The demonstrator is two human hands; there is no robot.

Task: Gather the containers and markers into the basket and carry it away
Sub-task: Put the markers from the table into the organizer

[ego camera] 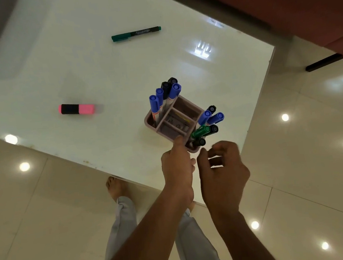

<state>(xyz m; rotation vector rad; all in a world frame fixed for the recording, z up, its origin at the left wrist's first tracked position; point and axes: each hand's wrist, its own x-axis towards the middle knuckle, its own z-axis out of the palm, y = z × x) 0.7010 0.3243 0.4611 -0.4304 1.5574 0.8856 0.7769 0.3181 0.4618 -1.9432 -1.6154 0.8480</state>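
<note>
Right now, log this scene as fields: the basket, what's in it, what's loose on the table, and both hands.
basket: mauve, divided, standing by the table's near edge
table: white, glossy
in basket: capped markers standing in two clusters, blue, black, green
green marker: lying loose, far side
pink highlighter: lying loose, left of basket
left grip: thumb on the basket's near rim, holding it
right grip: fingers loosely curled beside basket, holding nothing
</note>
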